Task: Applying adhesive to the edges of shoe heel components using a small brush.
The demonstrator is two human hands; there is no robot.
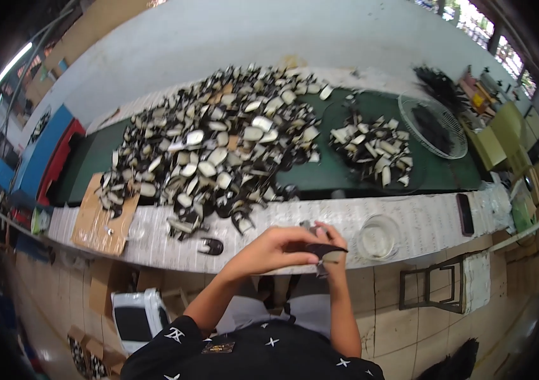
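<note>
At the lower centre of the frame, our two hands meet above the near edge of the desk [418,218]. Our left hand [275,248] is closed, thumb and fingers pinching a curved dark-and-pale piece [329,252] that points toward the right of the frame. Our right hand [337,242] is curled against the far side of this piece, partly hidden, and we cannot tell how firmly its fingers close or what exactly they have hold of. A small grey bit shows by the fingertips, too blurred for us to name.

Beyond our hands, a large heap [212,142] of similar dark-and-pale pieces spreads from the upper centre toward the left of the frame, over a green surface [307,182] and onto the pale patterned covering. We see one loose piece [211,247] lying near the desk's front edge, left of our hands. A smaller pile [376,152] sits right of centre, with a white mesh basket [458,149] holding dark material just beyond it at the upper right. Near our right hand stands a clear round container [378,238]; farther right lies a dark phone [466,214]. At the left, some pieces rest on a brown cardboard sheet [97,225]
</note>
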